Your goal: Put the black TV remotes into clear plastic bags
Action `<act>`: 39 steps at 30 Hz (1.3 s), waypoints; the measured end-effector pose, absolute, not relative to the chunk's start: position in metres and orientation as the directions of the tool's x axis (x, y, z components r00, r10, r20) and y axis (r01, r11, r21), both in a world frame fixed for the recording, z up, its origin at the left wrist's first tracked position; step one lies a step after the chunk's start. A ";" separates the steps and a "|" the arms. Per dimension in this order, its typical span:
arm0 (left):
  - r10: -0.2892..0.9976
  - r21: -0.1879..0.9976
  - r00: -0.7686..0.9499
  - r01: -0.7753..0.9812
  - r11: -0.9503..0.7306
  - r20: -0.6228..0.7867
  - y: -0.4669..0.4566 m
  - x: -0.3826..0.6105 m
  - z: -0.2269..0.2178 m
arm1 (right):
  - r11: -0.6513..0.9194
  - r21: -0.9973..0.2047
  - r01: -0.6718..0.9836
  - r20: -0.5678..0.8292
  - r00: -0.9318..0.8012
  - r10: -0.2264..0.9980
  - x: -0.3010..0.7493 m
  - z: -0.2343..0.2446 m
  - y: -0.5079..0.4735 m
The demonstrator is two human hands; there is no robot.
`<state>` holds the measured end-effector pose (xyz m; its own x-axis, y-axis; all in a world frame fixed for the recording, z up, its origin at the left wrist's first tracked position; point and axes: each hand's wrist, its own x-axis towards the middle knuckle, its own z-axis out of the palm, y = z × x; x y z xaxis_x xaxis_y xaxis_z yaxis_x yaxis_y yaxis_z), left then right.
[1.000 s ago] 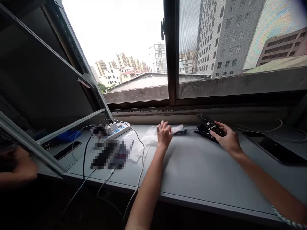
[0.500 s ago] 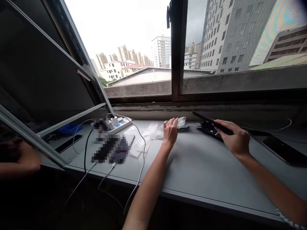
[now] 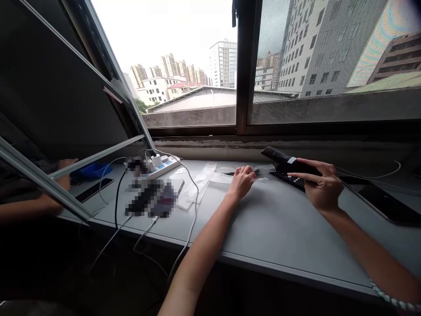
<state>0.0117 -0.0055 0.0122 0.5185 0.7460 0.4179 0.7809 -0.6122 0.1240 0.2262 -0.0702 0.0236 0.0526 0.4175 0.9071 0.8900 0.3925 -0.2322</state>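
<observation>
A long black remote control [image 3: 279, 156], its back carrying printed text and a small white label, is pinched in my right hand [image 3: 324, 184]. It is raised and tilted above another black remote control [image 3: 297, 181], whose buttons show from under it on the desk. Left of these, my left hand [image 3: 242, 180] has its fingers curled down on a clear plastic bag [image 3: 261, 172]; the fingertips are partly hidden. Something dark lies under the plastic beside that hand.
More clear plastic bags [image 3: 200, 186] lie on the grey desk [image 3: 279, 232]. A black tablet-like slab [image 3: 381, 199] is at right. Left are a power strip [image 3: 167, 166], white cables, a phone [image 3: 95, 189], a blue tray [image 3: 94, 171], a metal frame [image 3: 98, 153] and another person's arm [image 3: 46, 199].
My left hand has moved right and down onto the plastic. My right hand has turned the raised remote so its labelled back shows. The other person's arm has reached toward the blue tray.
</observation>
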 end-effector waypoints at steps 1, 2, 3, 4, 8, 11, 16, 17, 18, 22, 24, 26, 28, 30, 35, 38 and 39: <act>0.745 0.131 0.515 0.779 -0.613 0.424 -0.005 0.013 0.011 | 0.399 -0.224 0.889 0.920 0.058 0.388 0.227 0.023 -0.069; 0.741 0.135 0.511 0.777 -0.615 0.435 -0.005 0.013 0.011 | 0.406 -0.212 0.889 0.934 0.061 0.353 0.228 0.023 -0.067; 0.736 0.137 0.507 0.775 -0.617 0.449 -0.005 0.014 0.010 | 0.411 -0.195 0.890 0.946 0.060 0.319 0.230 0.022 -0.065; 0.730 0.139 0.503 0.772 -0.620 0.463 -0.004 0.014 0.010 | 0.412 -0.172 0.895 0.956 0.050 0.290 0.231 0.022 -0.064; 0.708 0.149 0.484 0.763 -0.629 0.515 -0.003 0.014 0.009 | 0.364 -0.056 0.930 0.959 -0.052 0.280 0.236 0.018 -0.061; 0.695 0.146 0.479 0.758 -0.636 0.536 -0.003 0.014 0.009 | 0.366 -0.051 0.929 0.941 -0.077 0.329 0.237 0.018 -0.062; 0.693 0.144 0.482 0.757 -0.638 0.536 -0.006 0.013 0.012 | 0.495 -0.334 0.802 0.911 0.140 0.389 0.231 0.021 -0.062; 0.694 0.142 0.480 0.759 -0.635 0.536 -0.006 0.013 0.013 | 0.514 -0.398 0.760 0.895 0.200 0.398 0.230 0.021 -0.060; 0.696 0.141 0.478 0.762 -0.632 0.536 -0.006 0.013 0.013 | 0.527 -0.459 0.715 0.874 0.259 0.410 0.230 0.021 -0.058; 0.706 0.159 0.472 0.762 -0.628 0.528 -0.005 0.015 0.011 | 0.530 -0.719 0.449 0.694 0.489 0.528 0.229 0.020 -0.051; 0.707 0.188 0.468 0.749 -0.636 0.530 -0.006 0.015 0.010 | 0.492 -0.825 0.279 0.558 0.546 0.625 0.227 0.022 -0.050; 0.708 0.214 0.465 0.734 -0.644 0.532 -0.008 0.016 0.010 | 0.452 -0.883 0.126 0.438 0.566 0.698 0.224 0.025 -0.051; 0.710 0.225 0.468 0.729 -0.647 0.527 -0.011 0.017 0.011 | 0.429 -0.903 0.005 0.350 0.587 0.730 0.222 0.030 -0.053; 0.711 0.220 0.478 0.728 -0.649 0.515 -0.013 0.017 0.012 | 0.403 -0.912 -0.081 0.268 0.626 0.732 0.222 0.034 -0.056; 0.689 0.194 0.549 0.698 -0.689 0.474 -0.015 0.019 0.011 | 0.339 -0.931 -0.134 0.143 0.721 0.678 0.228 0.039 -0.058; 0.680 0.176 0.546 0.702 -0.690 0.490 -0.018 0.021 0.013 | 0.342 -0.928 -0.144 0.135 0.727 0.674 0.229 0.040 -0.058; 0.680 0.171 0.534 0.710 -0.683 0.502 -0.020 0.022 0.014 | 0.351 -0.925 -0.144 0.143 0.725 0.674 0.229 0.040 -0.058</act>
<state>0.0221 -0.0199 0.0141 0.5340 0.6801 0.5023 0.7098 -0.6834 0.1706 0.2286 -0.0585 0.0397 0.7246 0.6741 0.1431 -0.1436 0.3507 -0.9254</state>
